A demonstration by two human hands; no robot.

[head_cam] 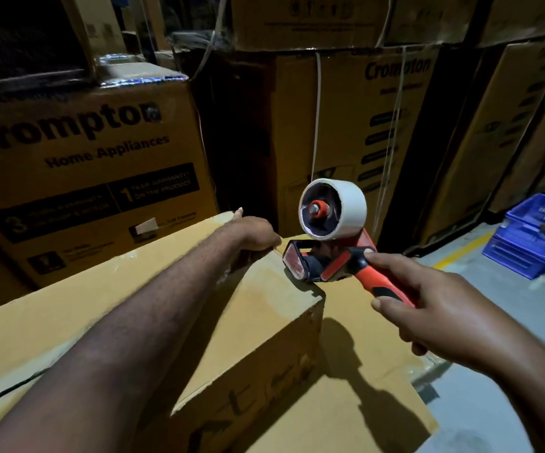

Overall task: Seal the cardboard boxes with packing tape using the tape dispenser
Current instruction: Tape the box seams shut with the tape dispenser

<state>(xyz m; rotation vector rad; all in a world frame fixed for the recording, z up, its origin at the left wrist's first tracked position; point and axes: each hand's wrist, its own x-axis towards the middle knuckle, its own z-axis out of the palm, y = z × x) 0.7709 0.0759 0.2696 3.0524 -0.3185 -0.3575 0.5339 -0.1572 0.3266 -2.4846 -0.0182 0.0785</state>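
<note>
A plain brown cardboard box fills the lower middle of the view, its top facing me. My left hand reaches across it and curls over its far top edge. My right hand grips the red and black handle of the tape dispenser. The dispenser carries a white tape roll and its front end rests on the box's far right corner. A lower box sits to the right, below that corner.
Tall printed appliance cartons are stacked right behind and to the left, more stand at the back and right. Blue plastic crates stand on the grey floor at the right, beside a yellow floor line.
</note>
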